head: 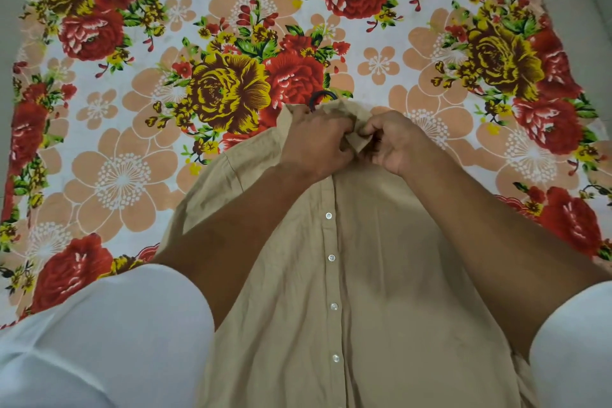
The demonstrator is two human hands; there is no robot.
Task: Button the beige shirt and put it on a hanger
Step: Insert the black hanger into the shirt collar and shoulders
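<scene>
At the bottom of the frame I see my white sleeves and the beige shirt lying face up, running from the lower edge up to the centre. 4 white buttons show down the placket, and I judge them fastened, since the front lies closed there.

Higher up, at centre frame, my left hand and right hand meet at the collar. Both are curled tight, fingertips pinching the collar cloth between them.

To do this top button well, I would keep one side taut, hold the buttonhole open with a thumb, and push the button through edge first.

The button and its hole are hidden under my fingers. Just beyond the collar, a dark curved hook peeks out, probably the hanger; its body is hidden. The floral sheet fills the rest.
</scene>
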